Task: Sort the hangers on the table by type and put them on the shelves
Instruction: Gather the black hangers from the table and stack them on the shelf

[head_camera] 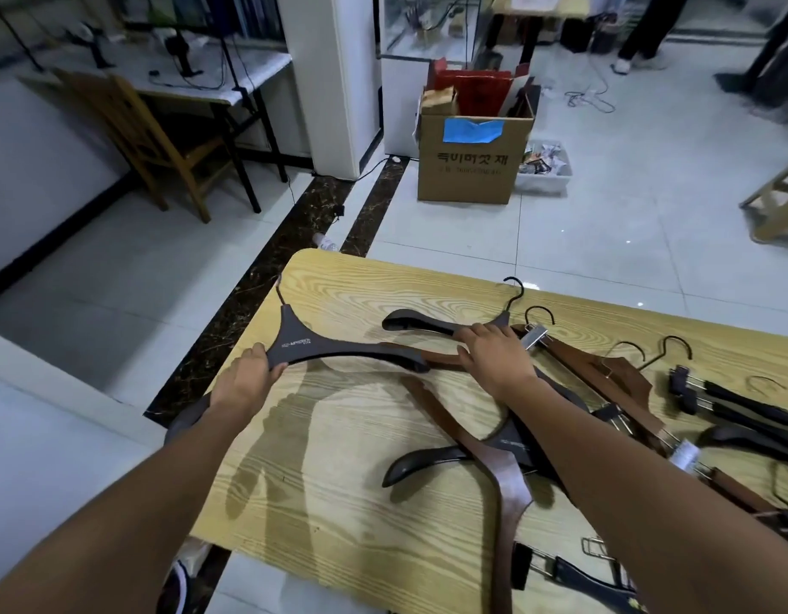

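Head view: left grip clamps a dark hanger at the bench left; right grip covers a second hanger, clamped or not unclear. Best lifted clear of the brown hangers.

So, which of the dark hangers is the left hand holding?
The leftmost dark hanger, lying along the left edge of the table; the left hand grips its arm.

We list one pale wood-grain table. On it we count a loose heap of hangers: dark broad-shouldered ones, brown wooden ones, and black clip hangers toward the right.
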